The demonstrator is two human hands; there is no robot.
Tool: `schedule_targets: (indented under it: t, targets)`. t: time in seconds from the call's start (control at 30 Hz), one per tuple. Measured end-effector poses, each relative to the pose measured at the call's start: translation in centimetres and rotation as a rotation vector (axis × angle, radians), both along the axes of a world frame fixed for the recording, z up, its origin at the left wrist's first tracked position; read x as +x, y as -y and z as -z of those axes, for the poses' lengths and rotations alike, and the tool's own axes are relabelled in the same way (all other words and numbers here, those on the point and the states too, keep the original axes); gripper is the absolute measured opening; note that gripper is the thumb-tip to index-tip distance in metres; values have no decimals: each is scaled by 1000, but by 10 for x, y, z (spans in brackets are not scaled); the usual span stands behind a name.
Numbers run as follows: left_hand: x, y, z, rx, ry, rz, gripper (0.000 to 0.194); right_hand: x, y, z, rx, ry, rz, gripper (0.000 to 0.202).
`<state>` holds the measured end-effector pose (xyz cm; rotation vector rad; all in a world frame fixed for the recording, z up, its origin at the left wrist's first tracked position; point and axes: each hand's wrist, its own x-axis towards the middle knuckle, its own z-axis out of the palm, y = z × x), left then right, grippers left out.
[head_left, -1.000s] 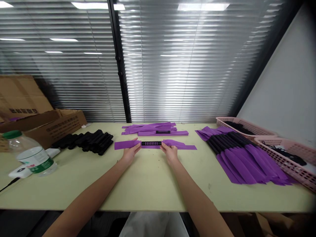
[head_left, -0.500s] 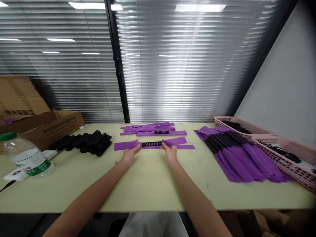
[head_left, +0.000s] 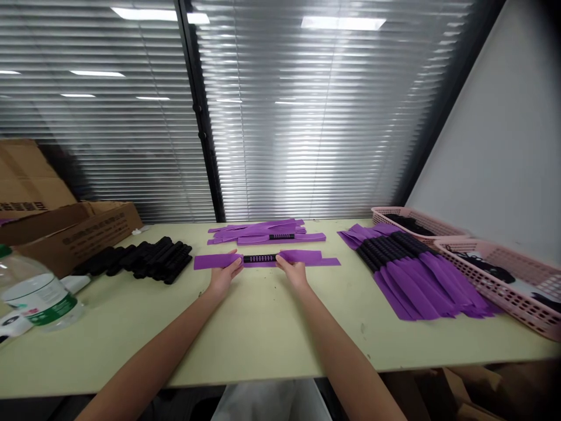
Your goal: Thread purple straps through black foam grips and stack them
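Note:
Between my two hands a purple strap with a ridged black grip (head_left: 259,258) is stretched level above the table. My left hand (head_left: 223,276) pinches it at the grip's left end, thumb on top. At the grip's right end my right hand (head_left: 293,271) pinches the strap in the same way. Another purple strap (head_left: 328,262) lies flat just behind and under it, partly covered. Farther back is a pile of purple straps (head_left: 258,229), and a strap with a black grip (head_left: 281,237) lies at its front.
Left are a heap of black ridged grips (head_left: 153,257), a plastic bottle (head_left: 41,298) and an open cardboard box (head_left: 94,231). On the right, purple straps with black grips (head_left: 421,275) lie in a row, beside pink baskets (head_left: 504,292) holding black items. Window blinds rise behind the table (head_left: 258,339).
The strap's right part, raised and slanted before, now lies straighter in line with the grip. Both hands keep their hold. The whole view has shifted slightly.

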<state>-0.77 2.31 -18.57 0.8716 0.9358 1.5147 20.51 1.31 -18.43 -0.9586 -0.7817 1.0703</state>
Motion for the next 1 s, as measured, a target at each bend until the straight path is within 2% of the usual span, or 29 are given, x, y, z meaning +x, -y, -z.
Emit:
schedule_targets:
  t: [0.17, 0.3, 0.37, 0.47, 0.53, 0.63, 0.73, 0.8, 0.9, 1.0]
  targets:
    - [2, 2, -2, -1, -4, -2, 37, 2, 3, -9, -7, -13, -14, 35]
    - [4, 5, -5, -8, -9, 15, 32, 20, 4, -31, 42, -11, 32, 38]
    - [4, 6, -6, -5, -12, 34, 37, 37, 2, -45, 87, -36, 148, 43]
    - [2, 4, -5, 7, -15, 40, 46, 75, -1, -65, 199, -143, 452, 51]
    - [1, 3, -4, 8, -21, 36, 47, 108, -1, -76, 220, -194, 635, 52]
    - [1, 3, -3, -2, -37, 39, 47, 165, 2, -86, 163, -251, 896, 44]
    - [2, 2, -2, -11, -51, 49, 50, 220, 7, -87, 68, -226, 1045, 31]
    - [2, 2, -1, -11, -56, 55, 53, 249, 10, -83, -5, -155, 1094, 31]
    - [3, 1, 1, -8, -55, 66, 57, 281, 12, -73, -122, 30, 1141, 43]
    - [3, 0, 2, -2, -54, 70, 61, 300, 13, -64, -197, 339, 1106, 46]
